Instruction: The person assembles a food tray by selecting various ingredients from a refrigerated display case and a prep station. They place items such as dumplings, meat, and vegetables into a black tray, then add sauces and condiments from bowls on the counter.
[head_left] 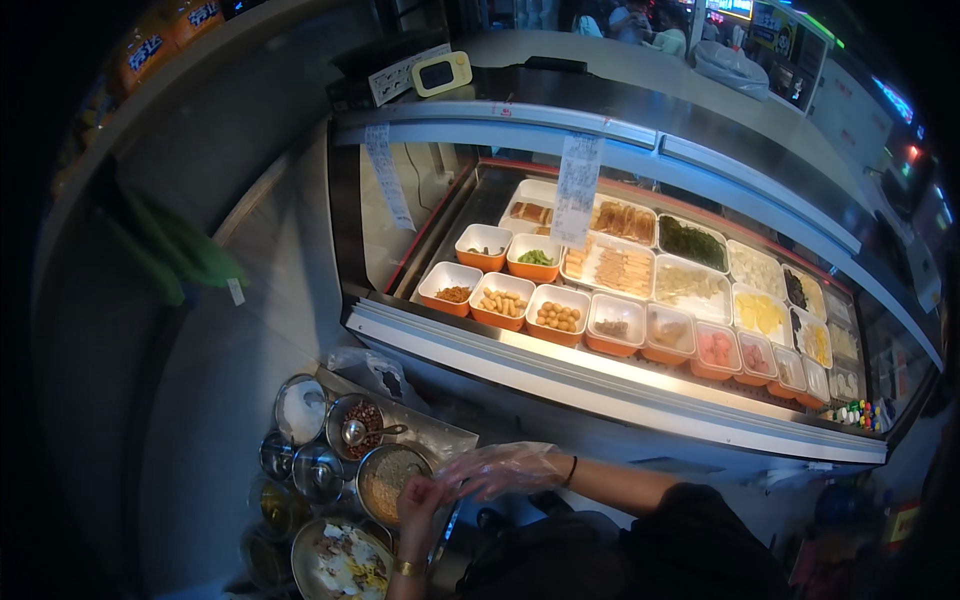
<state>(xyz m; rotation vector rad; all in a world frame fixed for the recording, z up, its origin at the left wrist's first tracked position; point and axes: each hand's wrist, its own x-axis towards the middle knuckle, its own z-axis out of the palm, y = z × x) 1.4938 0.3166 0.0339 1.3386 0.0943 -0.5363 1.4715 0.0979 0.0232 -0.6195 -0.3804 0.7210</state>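
Observation:
A clear plastic glove (548,459) covers my right hand (500,472), which reaches in from the right with its fingers stretched toward the left. A dark band sits on that wrist. My left hand (417,500) is bare, with a gold-coloured band at its wrist. Its fingers are closed at the fingertip end of the glove and seem to pinch the plastic. Both hands are over the right rim of a metal bowl (385,478) of pale, grainy food. Just behind it stands a bowl of reddish-brown nuts or beans (366,414) with a metal ladle (356,432) in it.
Beyond my hands stands a lit glass display case (600,400) with several orange-and-white food tubs (557,316). Paper slips (577,190) hang on its front. More bowls, including one with mixed white and yellow food (345,562), stand at lower left. A green cloth (185,245) hangs at left.

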